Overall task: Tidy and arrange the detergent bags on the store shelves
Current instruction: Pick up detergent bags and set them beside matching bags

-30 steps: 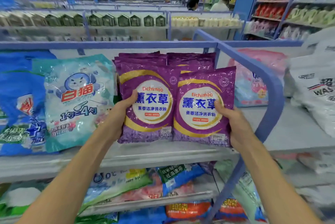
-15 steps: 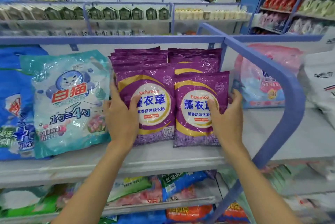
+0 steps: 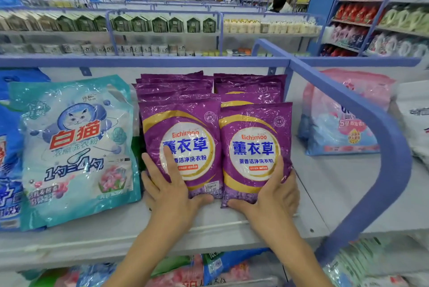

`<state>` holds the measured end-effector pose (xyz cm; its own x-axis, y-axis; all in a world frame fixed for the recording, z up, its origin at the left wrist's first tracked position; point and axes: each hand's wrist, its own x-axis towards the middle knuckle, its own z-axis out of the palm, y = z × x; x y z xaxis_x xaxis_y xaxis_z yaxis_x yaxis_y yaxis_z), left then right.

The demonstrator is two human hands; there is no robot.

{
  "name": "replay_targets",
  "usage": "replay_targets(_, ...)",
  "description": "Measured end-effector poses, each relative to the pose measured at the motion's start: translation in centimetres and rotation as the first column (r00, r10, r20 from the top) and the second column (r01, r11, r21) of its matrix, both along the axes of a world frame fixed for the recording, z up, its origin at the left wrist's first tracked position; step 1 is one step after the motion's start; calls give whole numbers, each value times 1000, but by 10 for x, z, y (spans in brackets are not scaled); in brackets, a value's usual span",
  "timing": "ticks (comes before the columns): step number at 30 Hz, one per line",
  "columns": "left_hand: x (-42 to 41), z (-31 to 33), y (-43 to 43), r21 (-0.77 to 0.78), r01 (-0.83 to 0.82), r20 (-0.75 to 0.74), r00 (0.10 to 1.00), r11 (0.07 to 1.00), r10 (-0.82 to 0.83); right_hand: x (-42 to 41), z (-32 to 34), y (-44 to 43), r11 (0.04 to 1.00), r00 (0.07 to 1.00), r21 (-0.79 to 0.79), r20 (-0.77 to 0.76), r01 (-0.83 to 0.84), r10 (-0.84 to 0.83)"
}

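Two purple bags are stood side by side at the front of the shelf (image 3: 116, 228): the left purple bag (image 3: 183, 142) and the right purple bag (image 3: 255, 145), touching along their inner edges. Each is set upright on its short bottom edge, with the long axis running up and tilted back against the row of purple bags (image 3: 176, 87) stacked behind it.

The left hand (image 3: 171, 191) is laid on the lower left corner of the left purple bag, and the right hand (image 3: 276, 196) on the lower right corner of the right one. The fingers (image 3: 170, 166) are held straight and flat against the bag faces, and the thumbs are laid along the bottom edges; nothing is seen to be clenched. The bags thus lie ahead of and above the fingers, each hand being nearer its own bag, so a push back or inward is judged to be what the squaring-up needs.

Just to the left a teal bag (image 3: 74, 147) is leant. On the right the bay is closed by a blue rail (image 3: 371, 119), beyond which a pink bag (image 3: 343, 124) is kept.
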<state>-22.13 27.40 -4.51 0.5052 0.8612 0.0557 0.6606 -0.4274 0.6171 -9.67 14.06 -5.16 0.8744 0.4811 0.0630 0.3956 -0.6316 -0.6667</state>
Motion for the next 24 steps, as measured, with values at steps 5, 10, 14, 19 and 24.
replay_targets(5, 12, -2, 9, 30, -33, 28, 999, 999, 32, 11, 2, 15, 999, 1000, -50, -14, -2, 1)
replay_targets(10, 14, -2, 11, 39, -24, 27, 999, 999, 23, 13, 1, 14, 997, 997, -43, 39, -58, 60)
replay_targets(14, 4, 1, 11, 80, 2, -27, 1000, 997, 0, 14, -3, 6, 995, 993, -52, 65, -90, 94)
replay_targets(19, -4, 5, 6, 138, -45, -91, 994, 989, 58, 13, 0, -3, 990, 987, -92, 112, -105, 115)
replay_targets(24, 0, 4, -7, 140, -58, -77, 995, 988, 70, 4, -2, -14, 990, 973, -80, 191, -116, 129)
